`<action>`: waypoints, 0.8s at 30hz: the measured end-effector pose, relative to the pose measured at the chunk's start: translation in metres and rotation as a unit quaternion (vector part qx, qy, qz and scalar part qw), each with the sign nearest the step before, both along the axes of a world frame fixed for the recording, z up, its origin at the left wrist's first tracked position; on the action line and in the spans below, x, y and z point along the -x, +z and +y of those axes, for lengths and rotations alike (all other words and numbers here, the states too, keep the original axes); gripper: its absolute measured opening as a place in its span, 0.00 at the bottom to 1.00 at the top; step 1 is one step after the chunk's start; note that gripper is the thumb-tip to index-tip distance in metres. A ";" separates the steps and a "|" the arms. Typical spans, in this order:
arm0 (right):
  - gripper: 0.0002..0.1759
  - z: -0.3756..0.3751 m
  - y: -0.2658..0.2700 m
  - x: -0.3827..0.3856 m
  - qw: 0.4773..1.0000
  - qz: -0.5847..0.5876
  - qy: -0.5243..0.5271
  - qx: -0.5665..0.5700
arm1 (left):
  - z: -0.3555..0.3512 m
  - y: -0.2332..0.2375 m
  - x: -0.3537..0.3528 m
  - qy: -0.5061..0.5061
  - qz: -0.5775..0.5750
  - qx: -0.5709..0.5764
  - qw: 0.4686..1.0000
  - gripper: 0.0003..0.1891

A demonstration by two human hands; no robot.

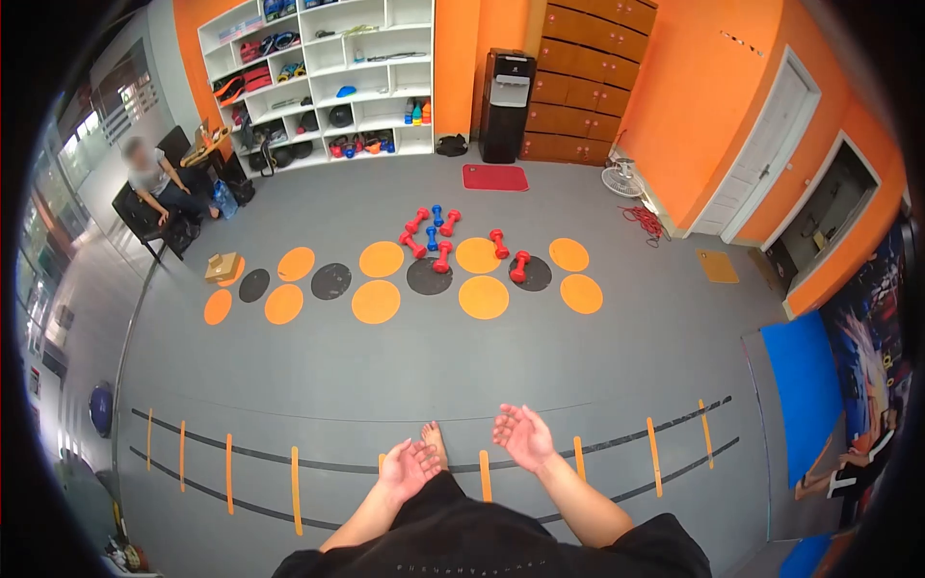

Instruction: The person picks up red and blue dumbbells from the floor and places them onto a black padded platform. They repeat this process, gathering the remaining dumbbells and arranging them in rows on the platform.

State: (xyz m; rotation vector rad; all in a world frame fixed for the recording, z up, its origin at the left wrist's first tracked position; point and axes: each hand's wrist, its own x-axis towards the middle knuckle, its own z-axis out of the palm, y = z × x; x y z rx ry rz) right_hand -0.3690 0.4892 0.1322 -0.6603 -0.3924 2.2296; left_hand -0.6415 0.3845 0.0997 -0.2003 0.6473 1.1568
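Observation:
Both of my hands are held palms up in front of my body, apart from each other. My left hand (409,468) is empty, its fingers spread and slightly curled. Just to the right, my right hand (525,438) also holds nothing, with its fingers apart. My bare foot (435,442) shows on the grey floor (385,376) between them. Farther ahead lie several red dumbbells (442,257) and blue dumbbells (432,238), among orange circles (484,298) and black circles (331,281) on the floor. Neither hand touches any of them.
A small cardboard box (222,267) sits at the left of the circles. A person (154,178) is seated at the back left. White shelves (385,87), a water dispenser (506,106) and a wooden cabinet (578,87) line the back. A ladder pattern (229,472) crosses the near floor.

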 end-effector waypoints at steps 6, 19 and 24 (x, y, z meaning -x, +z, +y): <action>0.24 0.113 0.038 0.017 0.991 -0.085 -0.104 0.014 | 0.185 0.000 0.048 -0.047 -0.024 -0.001 0.999 0.15; 0.24 0.432 -0.017 0.026 0.963 -0.038 -0.243 0.108 | 0.548 -0.005 0.087 -0.063 0.015 -0.022 0.998 0.16; 0.24 0.596 -0.010 0.057 0.987 -0.027 -0.120 0.102 | 0.634 0.013 0.099 -0.017 0.037 0.013 0.999 0.16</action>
